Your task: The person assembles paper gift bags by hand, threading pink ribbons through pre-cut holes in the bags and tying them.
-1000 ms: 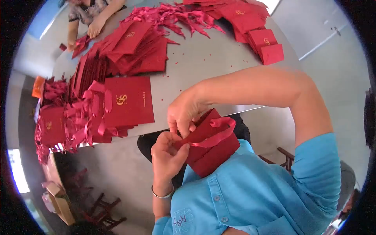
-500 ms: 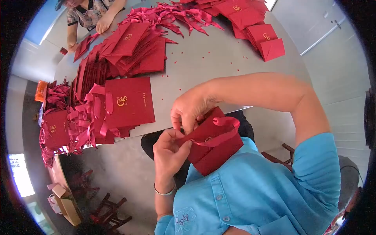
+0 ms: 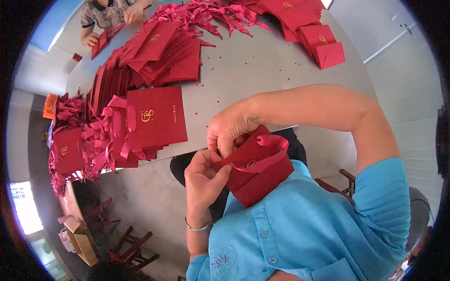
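A red paper gift bag (image 3: 265, 180) with a gold logo rests tilted against my blue shirt, just off the table's near edge. A pink ribbon handle (image 3: 272, 159) loops across its face. My left hand (image 3: 206, 175) pinches the bag's upper left edge between thumb and fingers, close to the ribbon's end. Bent over the bag's top edge, my right hand (image 3: 232, 131) has its fingers curled down beside the left fingertips. What those right fingers pinch is hidden behind the bag.
On the table (image 3: 243, 79) lie stacked red bags (image 3: 164, 61), ribboned bags (image 3: 157, 114) at the left edge, a ribbon heap (image 3: 201, 16) and more bags (image 3: 323, 47) at right. Another person's hand (image 3: 91, 40) holds a red bag across the table. Stools (image 3: 133, 248) stand below.
My hands and the bag keep nearly the same pose while the view shifts slightly. Across the table, the other person's hands have moved apart, one lifting away from the bag.
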Motion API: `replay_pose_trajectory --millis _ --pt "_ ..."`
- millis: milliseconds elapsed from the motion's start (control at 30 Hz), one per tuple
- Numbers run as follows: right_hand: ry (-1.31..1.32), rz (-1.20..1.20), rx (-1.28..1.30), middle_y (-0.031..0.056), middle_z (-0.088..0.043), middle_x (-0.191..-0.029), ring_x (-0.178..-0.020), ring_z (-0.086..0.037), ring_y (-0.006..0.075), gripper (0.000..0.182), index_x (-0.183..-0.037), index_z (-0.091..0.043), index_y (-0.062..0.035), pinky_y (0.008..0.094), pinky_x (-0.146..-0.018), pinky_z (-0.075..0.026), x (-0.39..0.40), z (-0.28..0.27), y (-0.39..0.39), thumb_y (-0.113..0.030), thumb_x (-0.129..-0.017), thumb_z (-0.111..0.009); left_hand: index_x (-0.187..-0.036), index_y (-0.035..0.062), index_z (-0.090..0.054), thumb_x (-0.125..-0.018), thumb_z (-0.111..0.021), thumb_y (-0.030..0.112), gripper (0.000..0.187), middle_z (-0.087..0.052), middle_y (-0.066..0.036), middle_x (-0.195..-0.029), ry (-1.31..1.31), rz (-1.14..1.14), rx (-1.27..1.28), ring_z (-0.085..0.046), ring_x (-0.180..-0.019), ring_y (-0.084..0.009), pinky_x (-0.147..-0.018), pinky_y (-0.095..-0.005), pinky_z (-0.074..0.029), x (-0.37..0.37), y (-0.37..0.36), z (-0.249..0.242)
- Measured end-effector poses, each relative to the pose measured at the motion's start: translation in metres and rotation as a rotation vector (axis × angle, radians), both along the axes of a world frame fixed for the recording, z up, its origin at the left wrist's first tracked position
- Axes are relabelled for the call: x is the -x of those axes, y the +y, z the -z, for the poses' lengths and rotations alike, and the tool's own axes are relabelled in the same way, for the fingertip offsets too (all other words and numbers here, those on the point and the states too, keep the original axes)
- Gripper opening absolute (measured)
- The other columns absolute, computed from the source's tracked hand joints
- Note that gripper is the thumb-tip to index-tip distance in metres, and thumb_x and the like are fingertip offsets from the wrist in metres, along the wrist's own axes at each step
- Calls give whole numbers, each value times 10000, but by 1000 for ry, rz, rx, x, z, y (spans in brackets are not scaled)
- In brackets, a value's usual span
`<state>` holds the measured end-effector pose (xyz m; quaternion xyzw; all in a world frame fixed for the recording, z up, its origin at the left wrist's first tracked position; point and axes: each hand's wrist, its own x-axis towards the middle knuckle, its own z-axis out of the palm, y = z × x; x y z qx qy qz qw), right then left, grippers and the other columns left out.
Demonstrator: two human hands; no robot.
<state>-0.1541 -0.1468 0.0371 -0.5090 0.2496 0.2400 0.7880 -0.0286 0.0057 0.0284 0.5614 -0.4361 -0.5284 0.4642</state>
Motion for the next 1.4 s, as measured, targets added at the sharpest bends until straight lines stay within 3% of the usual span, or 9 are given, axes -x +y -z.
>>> replay_pose_trajectory --millis 367,467,533,667,800,867,1167,1233,1400 --pt "-22 331 280 95 -577 -724 -605 -573 160 548 -1070 -521 61 281 -511 -440 -2 7 4 19 -560 -715 -847 6 -573 -742 -683 -72 172 -562 36 -756 40 70 0 -465 -634 6 -533 -144 -368 -8 0 1" --pt "-127 402 413 113 -596 -737 -622 -595 170 481 -1046 -515 66 282 -554 -469 -4 3 -5 10 -610 -710 -856 8 -567 -742 -689 -70 184 -567 34 -760 23 71 -8 -472 -637 6 -537 -141 -371 -5 -1 -6" --pt "-264 407 1073 110 -613 -749 -603 -594 164 342 -997 -526 62 267 -563 -473 -7 10 -18 -15 -701 -677 -867 13 -561 -744 -684 -73 194 -574 31 -765 121 112 -5 -473 -633 9 -534 -138 -369 -5 -2 -6" --pt "-339 548 868 79 -621 -738 -628 -600 135 231 -968 -545 35 274 -575 -476 9 15 -29 -43 -770 -633 -878 14 -554 -748 -677 -66 196 -578 30 -772 143 100 0 -478 -630 11 -531 -140 -372 -6 -3 -1" --pt "-256 469 1270 48 -650 -769 -682 -611 105 129 -867 -617 -20 277 -605 -480 52 2 -19 -138 -819 -636 -887 13 -542 -752 -663 -64 196 -576 23 -800 5 108 -29 -501 -662 -8 -567 -154 -400 -11 -4 6" --pt "-24 320 842 42 -654 -793 -710 -595 110 158 -819 -650 -17 279 -638 -472 69 -9 -13 -172 -838 -631 -900 16 -537 -747 -656 -77 216 -571 16 -818 -19 120 -64 -522 -689 -27 -601 -164 -418 -13 -4 7" --pt "24 -12 796 14 -650 -763 -706 -561 99 256 -842 -686 -35 270 -666 -446 79 -9 -14 -289 -852 -655 -974 -7 -568 -787 -642 -27 202 -628 5 -860 43 141 6 -519 -726 0 -580 -150 -420 -5 -6 15" --pt "17 -26 754 9 -646 -748 -696 -558 96 263 -845 -686 -37 264 -653 -443 74 -11 -15 -299 -847 -661 -1066 -19 -552 -800 -606 -62 276 -631 -42 -965 -60 211 -58 -576 -833 -56 -701 -187 -472 -7 -5 9" --pt "-4 12 721 0 -634 -712 -668 -544 79 263 -848 -684 -34 250 -614 -430 66 -8 -11 -295 -815 -695 -1052 -28 -548 -807 -607 -52 253 -628 -39 -961 15 190 -53 -573 -844 -56 -718 -193 -473 -10 -4 13"
